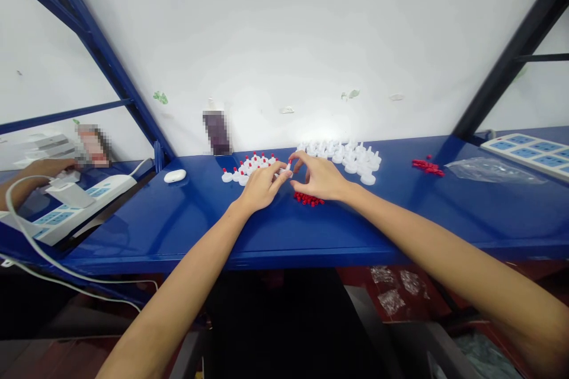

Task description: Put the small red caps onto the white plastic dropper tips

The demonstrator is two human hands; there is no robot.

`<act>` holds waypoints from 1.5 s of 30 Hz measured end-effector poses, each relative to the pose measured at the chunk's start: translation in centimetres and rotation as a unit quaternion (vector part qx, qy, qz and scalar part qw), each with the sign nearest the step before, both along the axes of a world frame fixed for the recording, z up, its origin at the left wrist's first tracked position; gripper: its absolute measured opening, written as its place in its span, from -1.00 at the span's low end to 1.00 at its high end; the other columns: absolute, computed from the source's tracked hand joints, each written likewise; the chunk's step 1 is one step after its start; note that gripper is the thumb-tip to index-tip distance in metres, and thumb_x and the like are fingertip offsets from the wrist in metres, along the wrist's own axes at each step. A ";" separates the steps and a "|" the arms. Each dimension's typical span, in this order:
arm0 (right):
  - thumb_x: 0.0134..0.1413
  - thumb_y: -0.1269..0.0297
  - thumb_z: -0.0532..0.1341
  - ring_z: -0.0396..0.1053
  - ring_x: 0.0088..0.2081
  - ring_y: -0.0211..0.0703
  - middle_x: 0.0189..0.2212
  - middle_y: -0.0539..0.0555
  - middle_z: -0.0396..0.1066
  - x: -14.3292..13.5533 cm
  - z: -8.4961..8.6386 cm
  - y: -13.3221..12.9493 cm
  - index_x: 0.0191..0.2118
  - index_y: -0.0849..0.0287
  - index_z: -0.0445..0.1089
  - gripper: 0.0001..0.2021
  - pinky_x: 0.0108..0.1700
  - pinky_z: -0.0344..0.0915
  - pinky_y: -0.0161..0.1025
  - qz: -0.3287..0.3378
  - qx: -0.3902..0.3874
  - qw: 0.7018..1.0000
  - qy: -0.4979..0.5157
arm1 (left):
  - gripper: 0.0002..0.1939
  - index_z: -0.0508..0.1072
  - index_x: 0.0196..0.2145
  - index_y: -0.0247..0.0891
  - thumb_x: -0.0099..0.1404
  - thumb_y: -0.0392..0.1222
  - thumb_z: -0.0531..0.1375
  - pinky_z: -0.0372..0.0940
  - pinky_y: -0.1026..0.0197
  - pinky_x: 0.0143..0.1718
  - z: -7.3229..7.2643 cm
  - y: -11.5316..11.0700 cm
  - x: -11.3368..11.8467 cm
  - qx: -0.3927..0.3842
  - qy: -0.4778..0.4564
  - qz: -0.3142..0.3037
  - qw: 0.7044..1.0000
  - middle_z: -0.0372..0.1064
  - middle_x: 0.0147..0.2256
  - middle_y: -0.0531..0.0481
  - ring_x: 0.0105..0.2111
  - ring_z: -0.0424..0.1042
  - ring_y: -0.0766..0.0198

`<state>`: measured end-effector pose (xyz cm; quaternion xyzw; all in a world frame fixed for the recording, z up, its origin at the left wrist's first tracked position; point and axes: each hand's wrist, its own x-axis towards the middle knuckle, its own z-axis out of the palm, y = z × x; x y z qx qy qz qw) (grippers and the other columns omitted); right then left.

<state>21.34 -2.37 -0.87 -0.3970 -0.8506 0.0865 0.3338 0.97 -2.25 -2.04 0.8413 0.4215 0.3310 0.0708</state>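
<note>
Near the middle of the blue table, my left hand [262, 185] is closed on a white nozzle cap [287, 170], which has a red tip [289, 162]. My right hand [320, 177] meets it from the right, its index finger at the red tip and its thumb lower and apart; whether it grips the tip I cannot tell. A small pile of red tips [310, 199] lies just below my right hand. Several white caps with red tips [243, 170] stand behind and left of my left hand. White caps without red tips [351, 160] stand in a group behind my right hand.
More red pieces [427, 167] and a clear plastic bag [493, 170] lie to the right. A white case [175, 176] is at the left, and a phone [217, 133] leans on the wall. Power strips [528, 151] flank the table. Another person's hand [57, 167] is at far left.
</note>
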 end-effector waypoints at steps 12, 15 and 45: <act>0.14 0.27 0.16 0.34 -0.35 -0.16 -0.17 0.10 0.48 -0.1 -0.5 0.7 -0.08 0.15 0.33 -0.77 -0.29 0.15 -0.23 0.002 0.046 0.999 0.006 | -0.64 0.49 -0.01 -0.26 0.39 -0.02 0.10 0.30 0.19 -0.27 0.1 -0.3 0.2 0.034 0.003 -0.037 0.999 0.54 -0.24 -0.06 -0.35 0.47 0.23; 0.15 0.26 0.16 0.32 -0.32 -0.13 -0.16 0.14 0.45 0.0 -0.6 0.8 -0.09 0.18 0.30 -0.78 -0.29 0.14 -0.22 0.010 0.069 0.997 -0.016 | -0.64 0.44 0.03 -0.23 0.33 -0.08 0.14 0.31 0.17 -0.25 -0.1 -0.2 0.2 0.041 0.012 -0.015 0.999 0.52 -0.23 -0.04 -0.35 0.46 0.22; -0.03 0.36 0.23 0.31 -0.46 -0.28 -0.30 0.00 0.43 -0.1 -0.6 0.7 -0.01 0.15 0.31 -0.61 -0.29 0.27 -0.24 0.129 0.016 0.989 0.075 | -0.40 0.19 0.21 -0.25 0.20 -0.27 0.13 0.29 0.19 -0.26 -0.3 0.2 -0.4 0.052 0.035 -0.033 0.997 0.43 -0.18 -0.05 -0.35 0.39 0.24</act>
